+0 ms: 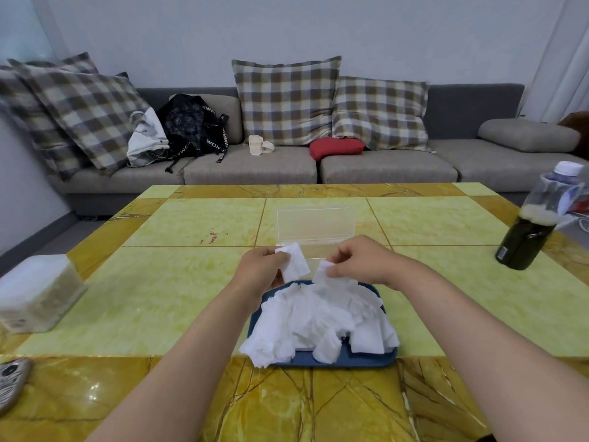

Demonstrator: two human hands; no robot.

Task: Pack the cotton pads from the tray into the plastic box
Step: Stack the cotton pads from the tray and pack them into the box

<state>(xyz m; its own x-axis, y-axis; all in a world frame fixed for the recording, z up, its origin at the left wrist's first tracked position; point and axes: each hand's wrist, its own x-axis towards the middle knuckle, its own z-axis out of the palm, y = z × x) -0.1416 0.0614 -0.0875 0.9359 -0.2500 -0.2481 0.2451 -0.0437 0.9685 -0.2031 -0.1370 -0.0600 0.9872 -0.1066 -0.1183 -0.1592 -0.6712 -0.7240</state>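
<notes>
The left hand (261, 269) pinches one cotton pad (296, 261). The right hand (360, 260) pinches a second pad (323, 271). Both are above the far end of one blue tray (334, 360), which holds a heap of pads (318, 314). One clear plastic box (315, 224) stands open just beyond, on the bench (191, 282).

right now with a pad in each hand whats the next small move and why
Probably lift the right hand a little: the pad it pinches hangs right at the pile on the blue tray, perhaps touching it. Once clear, it could join the second pad in the left hand; the open plastic box lies just beyond both.
</notes>
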